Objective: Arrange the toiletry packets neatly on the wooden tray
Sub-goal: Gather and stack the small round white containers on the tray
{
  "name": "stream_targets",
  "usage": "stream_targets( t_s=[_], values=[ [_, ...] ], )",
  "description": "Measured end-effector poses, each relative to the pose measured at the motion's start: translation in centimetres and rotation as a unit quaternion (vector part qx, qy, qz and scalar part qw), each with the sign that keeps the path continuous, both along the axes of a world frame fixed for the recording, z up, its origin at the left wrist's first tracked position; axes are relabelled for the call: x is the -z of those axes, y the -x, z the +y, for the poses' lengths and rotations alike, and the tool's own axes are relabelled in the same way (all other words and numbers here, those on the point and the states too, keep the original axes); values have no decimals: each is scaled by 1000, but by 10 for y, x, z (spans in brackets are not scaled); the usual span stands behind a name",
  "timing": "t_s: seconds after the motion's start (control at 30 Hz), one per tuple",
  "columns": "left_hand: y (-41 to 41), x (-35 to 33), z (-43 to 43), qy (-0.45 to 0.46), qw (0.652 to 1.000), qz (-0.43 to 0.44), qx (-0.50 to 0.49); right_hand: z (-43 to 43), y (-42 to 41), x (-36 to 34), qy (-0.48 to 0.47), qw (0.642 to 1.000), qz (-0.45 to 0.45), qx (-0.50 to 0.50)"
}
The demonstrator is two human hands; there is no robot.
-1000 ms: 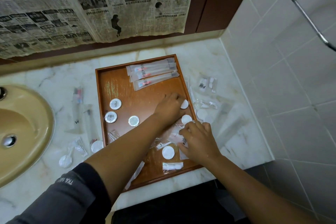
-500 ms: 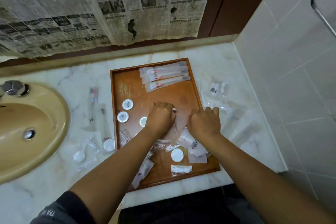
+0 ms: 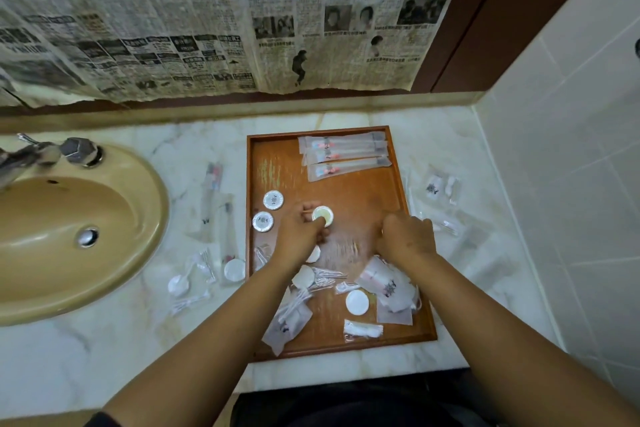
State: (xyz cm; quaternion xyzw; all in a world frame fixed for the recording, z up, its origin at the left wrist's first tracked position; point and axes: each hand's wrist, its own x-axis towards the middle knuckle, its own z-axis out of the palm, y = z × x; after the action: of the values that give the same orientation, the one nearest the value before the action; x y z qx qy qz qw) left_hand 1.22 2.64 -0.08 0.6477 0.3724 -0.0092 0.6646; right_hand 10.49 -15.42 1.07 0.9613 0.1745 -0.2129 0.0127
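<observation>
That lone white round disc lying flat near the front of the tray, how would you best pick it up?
Come straight down from above and pinch the white disc across its rim with thumb and forefinger. It lies flat on the wooden tray, round and low, so only opposite edges offer a hold. Its front side looks bare; packets crowd the back and right.

a pale marble bench (image 3: 104, 357) runs beneath yellowed newspaper sheets (image 3: 207, 17) hung over a dark brown wooden panel (image 3: 467, 45). a tan oval basin (image 3: 52, 236) with a chrome tap (image 3: 52, 154) sits at the left. white glossy wall tiles (image 3: 571, 149) close the right side.
</observation>
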Motion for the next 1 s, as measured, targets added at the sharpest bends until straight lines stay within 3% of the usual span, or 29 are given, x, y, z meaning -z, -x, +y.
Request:
stream_targets(
  t_s=[0.1, 0.23, 0.33, 0.43, 0.5, 0.57, 0.73, 1.0],
  values=[
    [8, -7, 13, 2, 1000, 0, -17, 4, -8, -4, -116, 987, 85, 68],
    [18, -4, 35, -111, 994, 3, 5, 21, -12, -6, -243, 949, 175, 101],
    [24, -6, 49, -160, 987, -6, 8, 44, -11, -6, -365, 887, 227, 166],
    [26, -6, 64, -221, 975, -18, 3, 67, -16, -8, -460, 802, 283, 256],
    [24, -4, 75, -276, 961, -16, 8, 80, -21, -8, -490, 751, 328, 297],
    [19, -2, 87, -304, 952, -12, 27, 90, -29, -6, -494, 729, 350, 321],
    [-6, 14, 115, -442, 894, 17, 76, 114, -50, 2, -483, 737, 337, 332],
    [-70, 43, 150, -506, 859, 53, 49, 156, -81, 12, -492, 762, 297, 300]
  ],
)
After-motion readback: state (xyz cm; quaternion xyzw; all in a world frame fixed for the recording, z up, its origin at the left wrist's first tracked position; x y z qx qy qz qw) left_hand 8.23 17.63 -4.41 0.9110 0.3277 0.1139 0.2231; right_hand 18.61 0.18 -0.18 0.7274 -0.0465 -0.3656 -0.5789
